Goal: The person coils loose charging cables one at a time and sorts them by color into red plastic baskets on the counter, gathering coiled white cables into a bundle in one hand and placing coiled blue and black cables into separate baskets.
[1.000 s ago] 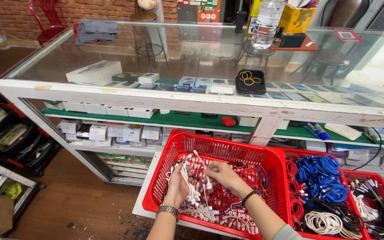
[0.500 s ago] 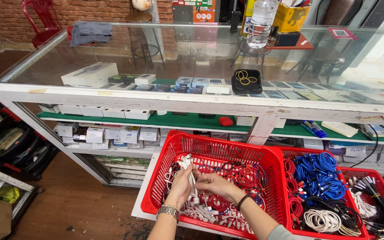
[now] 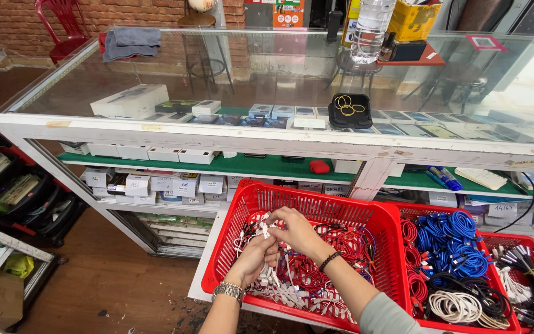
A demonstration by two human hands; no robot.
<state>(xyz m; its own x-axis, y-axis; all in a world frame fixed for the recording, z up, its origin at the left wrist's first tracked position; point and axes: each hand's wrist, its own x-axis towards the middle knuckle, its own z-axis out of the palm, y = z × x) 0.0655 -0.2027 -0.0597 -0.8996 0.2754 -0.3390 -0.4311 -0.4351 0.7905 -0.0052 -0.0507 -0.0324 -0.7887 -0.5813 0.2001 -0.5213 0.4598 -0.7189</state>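
Fingers of left hand (image 3: 256, 256) and right hand (image 3: 296, 229) pinch white cables (image 3: 263, 230) together above the red basket's (image 3: 316, 207) left end.

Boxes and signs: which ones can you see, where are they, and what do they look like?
Big white box: flat, inside the glass counter, left.
Small white boxes: rows on the lower shelves, left.
Yellow box: on the counter top, far side.
Orange poster: on the back wall.
Pink-framed square card: lying on the glass, right.
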